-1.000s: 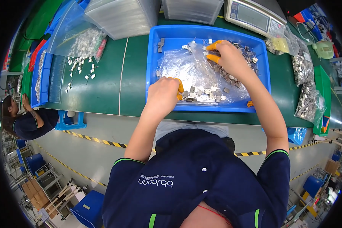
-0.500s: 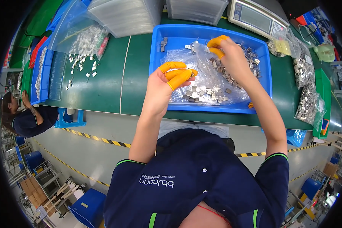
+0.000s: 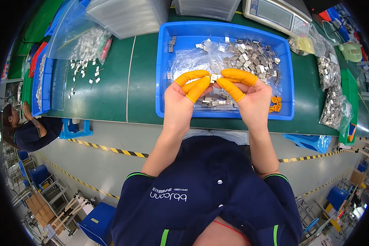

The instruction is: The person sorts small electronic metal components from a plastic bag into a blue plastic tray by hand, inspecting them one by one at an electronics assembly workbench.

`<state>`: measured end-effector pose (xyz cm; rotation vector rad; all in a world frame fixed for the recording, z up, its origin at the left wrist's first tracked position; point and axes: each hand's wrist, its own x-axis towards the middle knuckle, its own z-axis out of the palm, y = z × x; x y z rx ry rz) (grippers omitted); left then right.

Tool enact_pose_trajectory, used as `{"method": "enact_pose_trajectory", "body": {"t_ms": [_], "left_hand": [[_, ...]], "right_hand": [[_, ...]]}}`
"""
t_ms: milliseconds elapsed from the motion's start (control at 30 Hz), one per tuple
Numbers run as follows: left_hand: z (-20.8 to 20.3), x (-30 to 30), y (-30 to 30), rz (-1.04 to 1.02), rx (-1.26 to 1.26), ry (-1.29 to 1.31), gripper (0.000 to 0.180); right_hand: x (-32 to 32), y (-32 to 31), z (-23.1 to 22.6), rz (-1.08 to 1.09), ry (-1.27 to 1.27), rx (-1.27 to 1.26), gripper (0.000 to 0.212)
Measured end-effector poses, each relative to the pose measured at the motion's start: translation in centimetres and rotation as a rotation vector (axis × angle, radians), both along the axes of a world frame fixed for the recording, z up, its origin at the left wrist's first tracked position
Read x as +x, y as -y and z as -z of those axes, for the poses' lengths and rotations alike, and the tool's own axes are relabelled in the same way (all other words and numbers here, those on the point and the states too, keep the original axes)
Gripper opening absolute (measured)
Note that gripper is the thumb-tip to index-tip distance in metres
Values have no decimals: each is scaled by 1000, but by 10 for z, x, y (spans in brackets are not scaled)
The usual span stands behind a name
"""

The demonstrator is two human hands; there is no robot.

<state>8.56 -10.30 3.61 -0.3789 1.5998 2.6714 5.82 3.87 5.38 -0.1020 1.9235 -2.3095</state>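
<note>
My left hand (image 3: 183, 93) and my right hand (image 3: 249, 92) meet over the blue tray (image 3: 163, 61), with orange finger cots on thumbs and fingers. Between their fingertips is a small silvery metal part (image 3: 214, 77), pinched from both sides. Its exact kind is too small to make out. Beneath and beyond them, a see-through plastic bag (image 3: 188, 61) lies in the tray. Many similar metal parts (image 3: 250, 55) are heaped at its far right, and a smaller group (image 3: 217, 100) lies just below my hands.
Spare orange finger cots (image 3: 276, 103) sit in the tray's near right corner. A scale (image 3: 274, 16) stands at the back right, near bags of parts (image 3: 330, 74). White parts (image 3: 84, 69) lie loose on the green table (image 3: 106, 90). At far left a co-worker (image 3: 28, 127) sits.
My right hand has come back from the far parts heap to meet my left hand at the small metal part. The view has shifted slightly, so the tray appears higher and further left.
</note>
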Motion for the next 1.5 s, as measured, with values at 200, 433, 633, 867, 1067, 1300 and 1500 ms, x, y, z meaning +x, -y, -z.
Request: {"method": "enact_pose_trajectory", "body": {"t_ms": [200, 433, 633, 867, 1067, 1300, 1500], "left_hand": [[0, 3, 1, -15, 148, -15, 22], [1, 5, -2, -31, 3, -65, 25], [-5, 0, 12, 262, 195, 33, 43], [-8, -2, 6, 290, 274, 23, 47], [-17, -10, 7, 221, 7, -21, 29], [-2, -12, 26, 407, -1382, -33, 24], [-5, -10, 23, 540, -1524, -99, 14]], "right_hand": [[-1, -6, 3, -57, 71, -62, 22], [4, -7, 2, -116, -18, -8, 28], [-2, -15, 8, -424, -178, -8, 34], [0, -11, 11, -362, -150, -103, 27], [-24, -20, 3, -234, -444, 249, 25], [-82, -72, 4, 148, -550, 1547, 34], [-114, -25, 23, -277, -1188, 1171, 35]]}}
